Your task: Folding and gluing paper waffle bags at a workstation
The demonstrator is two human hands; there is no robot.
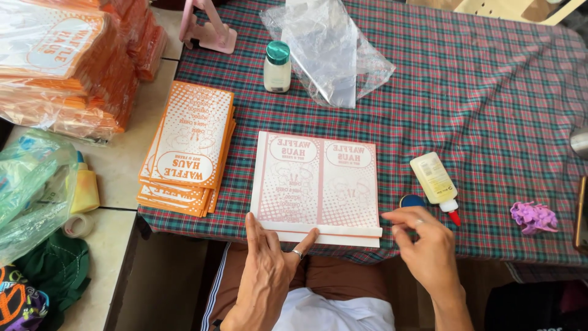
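Note:
A flat white sheet with faint orange print (315,184) lies on the plaid tablecloth (478,92), its near edge folded up into a narrow strip. My left hand (267,270) presses that folded strip with thumb and fingers spread. My right hand (422,242) hovers just off the sheet's right corner, fingers loosely curled, holding nothing that I can see. A yellow glue bottle with a red tip (436,181) lies on its side beyond my right hand, next to a small blue round lid (412,200).
A stack of finished orange-printed paper bags (187,147) lies left of the sheet. Wrapped orange bundles (67,61) fill the far left. A white bottle with a green cap (277,66), crumpled clear plastic (331,49), a pink stand (208,27) and a purple hair clip (534,216) rest on the cloth.

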